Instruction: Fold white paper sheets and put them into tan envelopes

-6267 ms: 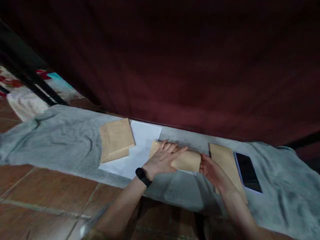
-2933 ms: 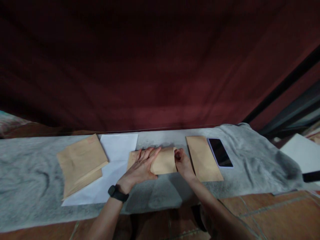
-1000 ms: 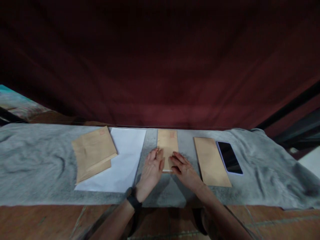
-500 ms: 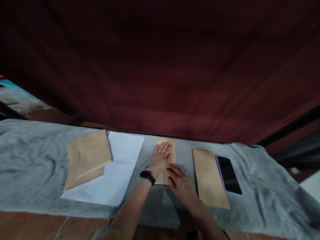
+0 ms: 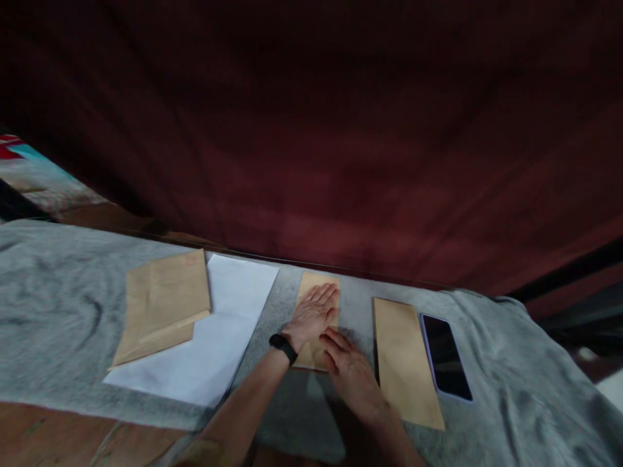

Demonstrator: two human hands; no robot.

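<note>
A brown paper envelope (image 5: 306,353) lies on the grey cloth in the middle, partly covered by my hands. My left hand (image 5: 314,312), with a black band at the wrist, rests flat on it with fingers stretched toward the far right. My right hand (image 5: 351,370) sits just below, its fingertips at the envelope's right edge and close to my left hand. Its fingers are loosely bent and nothing shows in them. To the right lies a stack of brown envelopes (image 5: 406,363), apart from my right hand.
A phone (image 5: 446,357) with a pale purple case lies right of the stack. At left, brown envelopes (image 5: 170,285) overlap white paper sheets (image 5: 243,295). Grey cloth (image 5: 53,311) covers the table. A dark red curtain (image 5: 311,162) hangs behind the far edge.
The view has tilted slightly. My left hand stays flat on the envelope, and the fingertips of my right hand are now closer to it.
</note>
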